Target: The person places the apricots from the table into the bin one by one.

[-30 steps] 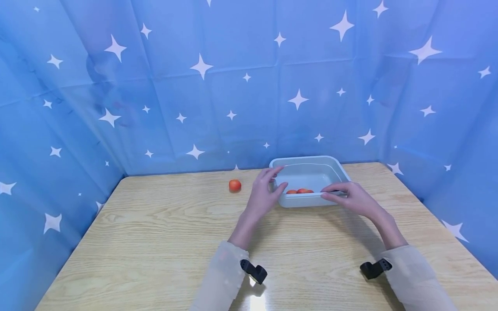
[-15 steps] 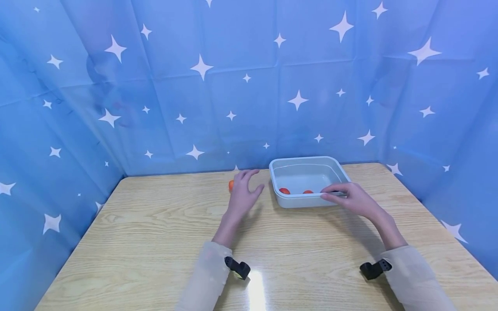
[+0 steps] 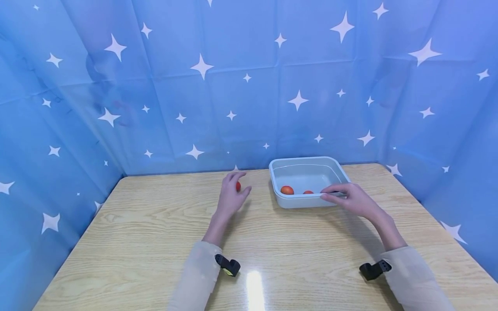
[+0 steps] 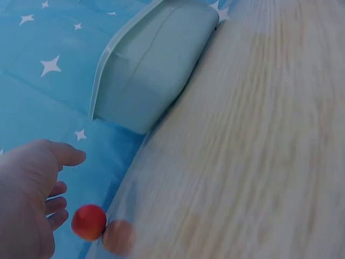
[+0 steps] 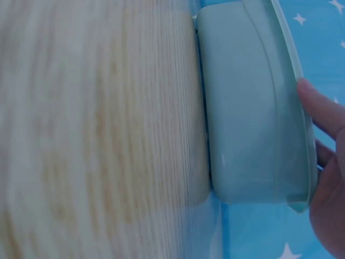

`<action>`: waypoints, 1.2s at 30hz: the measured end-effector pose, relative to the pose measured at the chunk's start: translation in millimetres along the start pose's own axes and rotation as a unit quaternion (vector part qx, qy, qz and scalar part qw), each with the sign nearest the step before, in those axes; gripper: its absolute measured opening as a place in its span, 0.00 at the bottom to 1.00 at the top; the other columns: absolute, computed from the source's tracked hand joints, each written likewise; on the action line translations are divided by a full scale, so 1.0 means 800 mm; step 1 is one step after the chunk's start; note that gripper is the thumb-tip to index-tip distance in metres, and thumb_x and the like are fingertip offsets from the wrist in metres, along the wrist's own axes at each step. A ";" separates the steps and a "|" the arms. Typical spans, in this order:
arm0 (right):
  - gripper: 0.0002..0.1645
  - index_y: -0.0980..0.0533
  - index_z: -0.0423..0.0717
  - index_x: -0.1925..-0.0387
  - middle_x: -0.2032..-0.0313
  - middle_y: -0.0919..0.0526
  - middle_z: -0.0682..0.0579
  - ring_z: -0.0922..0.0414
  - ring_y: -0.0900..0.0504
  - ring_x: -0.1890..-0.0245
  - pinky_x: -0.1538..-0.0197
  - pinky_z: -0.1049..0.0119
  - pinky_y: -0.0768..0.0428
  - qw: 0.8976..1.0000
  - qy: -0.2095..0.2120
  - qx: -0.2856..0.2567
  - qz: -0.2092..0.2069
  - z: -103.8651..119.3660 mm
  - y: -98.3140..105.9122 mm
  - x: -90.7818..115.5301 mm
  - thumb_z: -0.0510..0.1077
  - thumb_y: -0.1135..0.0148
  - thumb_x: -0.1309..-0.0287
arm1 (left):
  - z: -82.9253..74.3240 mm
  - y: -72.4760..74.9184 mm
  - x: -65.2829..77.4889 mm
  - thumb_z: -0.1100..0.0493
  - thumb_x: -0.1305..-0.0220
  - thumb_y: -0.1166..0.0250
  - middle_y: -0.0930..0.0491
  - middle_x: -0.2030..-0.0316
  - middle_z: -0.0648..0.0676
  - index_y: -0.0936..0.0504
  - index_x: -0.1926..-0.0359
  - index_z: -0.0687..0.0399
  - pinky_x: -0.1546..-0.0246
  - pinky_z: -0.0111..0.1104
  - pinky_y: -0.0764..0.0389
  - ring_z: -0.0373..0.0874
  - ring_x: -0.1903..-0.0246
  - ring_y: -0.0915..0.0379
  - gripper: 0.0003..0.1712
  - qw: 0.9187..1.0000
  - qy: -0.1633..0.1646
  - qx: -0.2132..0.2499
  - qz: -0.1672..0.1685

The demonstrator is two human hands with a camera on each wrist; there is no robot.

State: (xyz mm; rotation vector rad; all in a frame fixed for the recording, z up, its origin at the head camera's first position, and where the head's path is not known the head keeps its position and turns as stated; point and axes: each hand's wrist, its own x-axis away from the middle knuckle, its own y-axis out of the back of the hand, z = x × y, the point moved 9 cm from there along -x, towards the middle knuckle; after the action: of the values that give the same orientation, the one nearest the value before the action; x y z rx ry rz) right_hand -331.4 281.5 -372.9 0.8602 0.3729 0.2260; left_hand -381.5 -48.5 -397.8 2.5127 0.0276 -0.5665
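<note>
On the table, a small red-orange tomato-like fruit (image 3: 238, 186) is partly hidden behind my left hand (image 3: 230, 196). The left wrist view has this fruit (image 4: 89, 222) beside the fingers with a gap between them; the thumb and fingers are spread, holding nothing. To the right stands a pale blue-grey plastic box (image 3: 307, 202), open on top. Inside it, near the front wall, lie two similar fruits (image 3: 287, 190), the right one mostly hidden by the rim. My right hand (image 3: 355, 199) pinches the box's front rim at its right end, thumb outside, as the right wrist view confirms.
The light wood table (image 3: 155, 242) reaches back to a blue curtain (image 3: 241, 95) with white stars, which encloses the back and both sides. The box stands close to the table's back edge. Black wrist cameras (image 3: 229, 265) sit at both sleeves.
My left hand has moved left from the box's left side to the lone fruit. Inside the box the fruits have rolled apart. My right hand has stayed on the rim.
</note>
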 end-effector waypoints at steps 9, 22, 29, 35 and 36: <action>0.12 0.13 0.49 0.53 0.58 0.12 0.55 0.59 0.19 0.59 0.57 0.64 0.21 1.000 0.002 0.002 -0.001 0.001 0.000 0.000 0.49 0.34 0.33 | 0.025 0.008 0.003 0.63 0.38 0.30 0.35 0.30 0.63 0.26 0.33 0.59 0.32 0.51 0.34 0.61 0.30 0.42 0.32 0.999 0.017 -0.036 0.022; 0.13 0.13 0.49 0.53 0.58 0.12 0.55 0.60 0.18 0.58 0.56 0.63 0.21 1.000 0.002 0.006 -0.002 0.000 0.000 0.000 0.49 0.34 0.33 | 0.038 0.011 0.004 0.69 0.36 0.33 0.28 0.39 0.64 0.20 0.38 0.60 0.37 0.50 0.27 0.62 0.38 0.33 0.24 0.997 0.026 -0.064 0.034; 0.13 0.13 0.49 0.53 0.58 0.12 0.55 0.58 0.18 0.58 0.57 0.63 0.21 1.000 0.001 0.005 -0.002 0.000 -0.001 -0.001 0.49 0.34 0.33 | 0.039 0.011 0.004 0.66 0.35 0.31 0.26 0.46 0.63 0.19 0.40 0.59 0.42 0.46 0.23 0.57 0.46 0.27 0.22 0.998 0.033 -0.051 0.027; 0.13 0.13 0.49 0.53 0.58 0.12 0.54 0.58 0.19 0.58 0.57 0.64 0.21 1.000 -0.001 0.004 -0.001 0.000 -0.001 0.000 0.49 0.34 0.33 | 0.021 0.015 0.001 0.67 0.37 0.30 0.25 0.50 0.64 0.20 0.41 0.62 0.49 0.42 0.18 0.55 0.53 0.24 0.22 1.000 0.005 -0.006 0.005; 0.13 0.13 0.49 0.53 0.58 0.12 0.54 0.58 0.19 0.58 0.57 0.64 0.21 1.000 -0.001 0.004 -0.001 0.000 -0.001 0.000 0.49 0.34 0.33 | 0.018 0.015 0.000 0.67 0.37 0.30 0.25 0.50 0.63 0.20 0.41 0.62 0.49 0.40 0.18 0.54 0.53 0.24 0.22 1.000 0.002 0.001 0.002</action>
State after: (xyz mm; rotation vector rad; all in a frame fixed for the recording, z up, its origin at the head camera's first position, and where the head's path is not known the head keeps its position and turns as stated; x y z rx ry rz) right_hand -331.4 281.1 -373.3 0.8673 0.3722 0.2219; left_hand -385.6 -66.7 -402.5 2.5154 0.0245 -0.5609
